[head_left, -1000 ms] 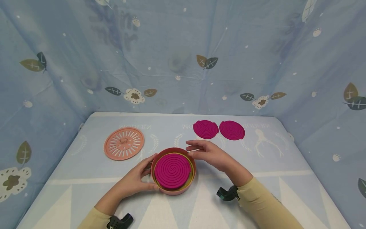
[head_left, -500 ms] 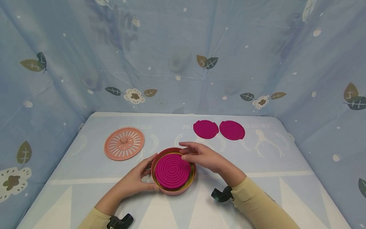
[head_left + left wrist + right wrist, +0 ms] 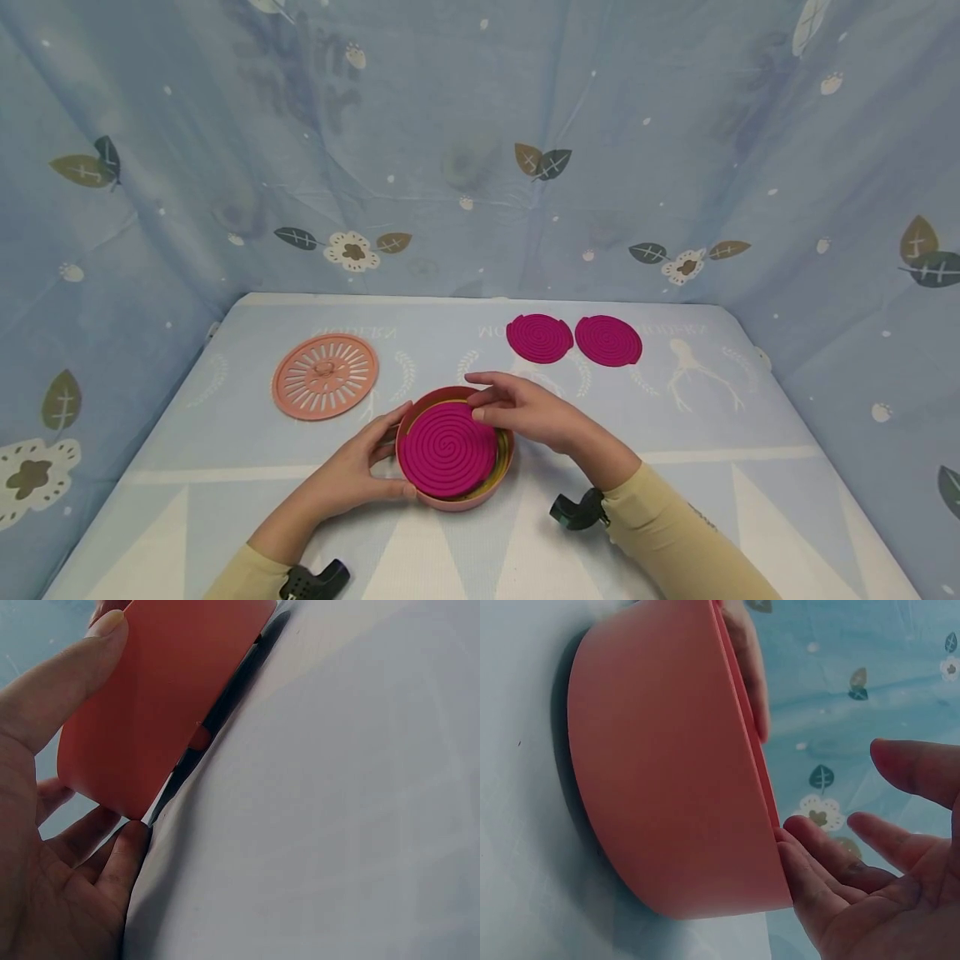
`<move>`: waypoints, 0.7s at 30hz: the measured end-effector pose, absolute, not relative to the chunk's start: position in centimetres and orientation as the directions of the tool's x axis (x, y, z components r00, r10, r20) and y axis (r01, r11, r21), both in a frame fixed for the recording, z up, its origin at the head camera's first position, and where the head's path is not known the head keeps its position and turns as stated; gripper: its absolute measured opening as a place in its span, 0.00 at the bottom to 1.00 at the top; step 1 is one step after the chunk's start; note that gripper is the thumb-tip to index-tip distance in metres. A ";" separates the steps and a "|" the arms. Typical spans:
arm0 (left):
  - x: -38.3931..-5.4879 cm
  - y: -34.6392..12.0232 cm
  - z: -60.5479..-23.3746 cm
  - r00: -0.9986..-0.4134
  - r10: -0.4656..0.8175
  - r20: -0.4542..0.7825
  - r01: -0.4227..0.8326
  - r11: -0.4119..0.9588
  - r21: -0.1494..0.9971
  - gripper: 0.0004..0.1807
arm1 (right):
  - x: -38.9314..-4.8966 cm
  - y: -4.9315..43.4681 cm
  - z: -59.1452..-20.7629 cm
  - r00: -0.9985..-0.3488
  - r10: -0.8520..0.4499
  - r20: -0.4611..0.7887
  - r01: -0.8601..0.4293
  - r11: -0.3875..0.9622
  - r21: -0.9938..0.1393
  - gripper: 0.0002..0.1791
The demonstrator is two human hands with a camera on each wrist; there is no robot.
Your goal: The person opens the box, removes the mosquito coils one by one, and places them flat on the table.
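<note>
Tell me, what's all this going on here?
A person's left hand holds a pink bowl from the side, and the right hand rests fingers over its rim. A magenta spiral disc sits in the bowl, off to the left-hand side. Two similar discs lie farther back; a slotted orange lid lies beyond the left hand.

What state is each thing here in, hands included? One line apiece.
Round container: upright, uncovered
Slotted lid: off, lying flat
Inner spiral disc: inside the container, off-centre
Left loose disc: lying flat
Right loose disc: lying flat
Left hand: gripping the container
Right hand: at the container's rim
</note>
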State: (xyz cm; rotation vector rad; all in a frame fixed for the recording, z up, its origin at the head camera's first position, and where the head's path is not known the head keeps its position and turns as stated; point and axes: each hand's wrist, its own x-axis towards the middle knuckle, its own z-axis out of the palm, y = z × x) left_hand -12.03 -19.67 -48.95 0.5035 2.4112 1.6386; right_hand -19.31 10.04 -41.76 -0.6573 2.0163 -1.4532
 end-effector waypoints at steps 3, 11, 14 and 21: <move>-12.0 -19.7 -48.9 -0.924 0.379 0.045 0.182 0.335 0.925 0.62 | -19.2 10.1 -41.7 -0.723 -0.674 -0.151 -0.051 0.270 -0.962 0.32; -12.0 -19.7 -48.9 -0.926 0.375 0.047 0.184 0.338 0.923 0.62 | -19.1 9.9 -42.0 -0.754 -0.646 -0.121 -0.009 0.194 -0.981 0.29; -12.0 -19.7 -49.0 -0.924 0.377 0.057 0.195 0.337 0.921 0.62 | -19.0 9.7 -42.1 -0.770 -0.626 -0.123 0.023 0.165 -0.986 0.29; -12.1 -19.7 -49.2 -0.929 0.369 0.042 0.177 0.342 0.923 0.64 | -18.7 9.4 -42.5 -0.796 -0.583 -0.166 0.114 0.125 -0.986 0.32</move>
